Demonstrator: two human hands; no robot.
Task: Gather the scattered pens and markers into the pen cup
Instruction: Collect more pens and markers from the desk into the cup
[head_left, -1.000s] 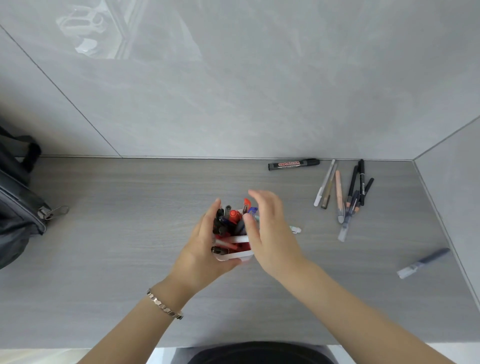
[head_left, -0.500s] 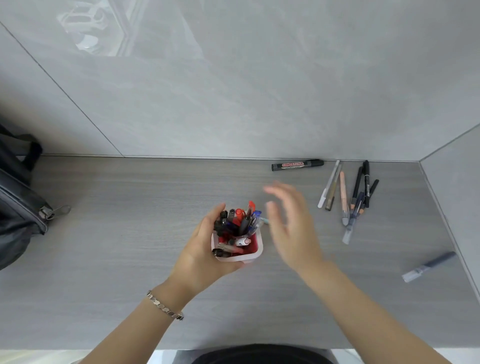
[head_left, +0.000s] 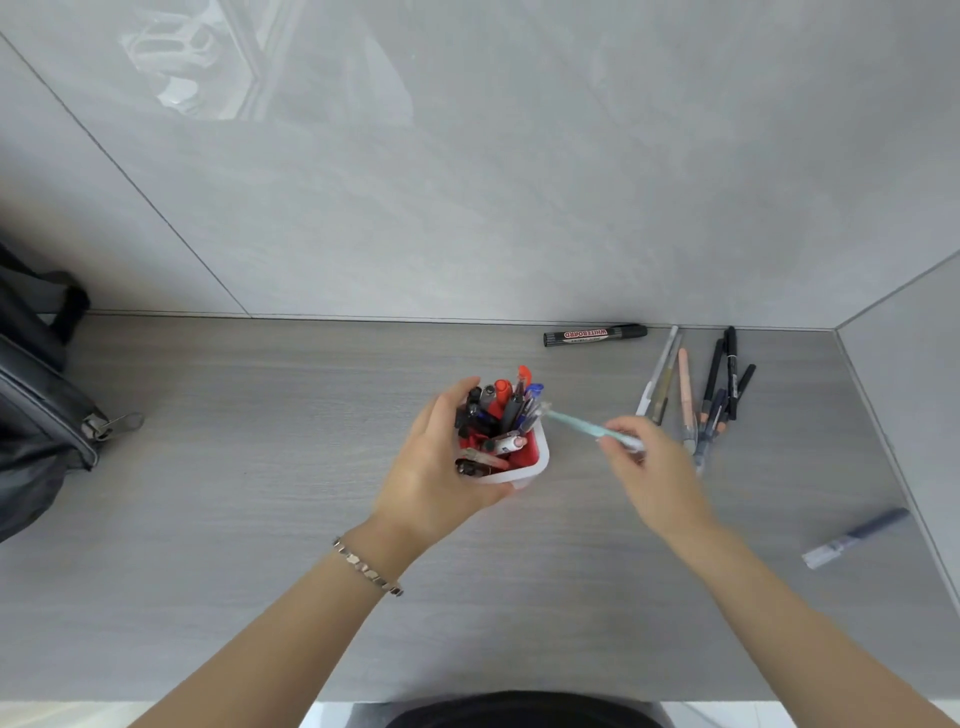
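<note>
A red and white pen cup (head_left: 537, 461), crammed with several pens and markers, stands mid-desk. My left hand (head_left: 434, 467) wraps around its left side and holds it. My right hand (head_left: 657, 475) pinches a light teal pen (head_left: 576, 423) by its white end; the pen's other tip points left and reaches the cup's rim. Right of that hand lies a loose bunch of pens (head_left: 696, 384). A black whiteboard marker (head_left: 595, 335) rests against the back wall. A blue-grey marker (head_left: 854, 538) lies alone at the right edge.
A black bag (head_left: 36, 395) with a zipper pull sits at the desk's left end. Grey walls close the desk at the back and on the right. The wood-grain desk (head_left: 234, 493) has its front edge near my body.
My right hand left the cup, swung right and now grips the teal pen that lay beside the cup, lifting it toward the rim. My left hand kept hold of the cup.
</note>
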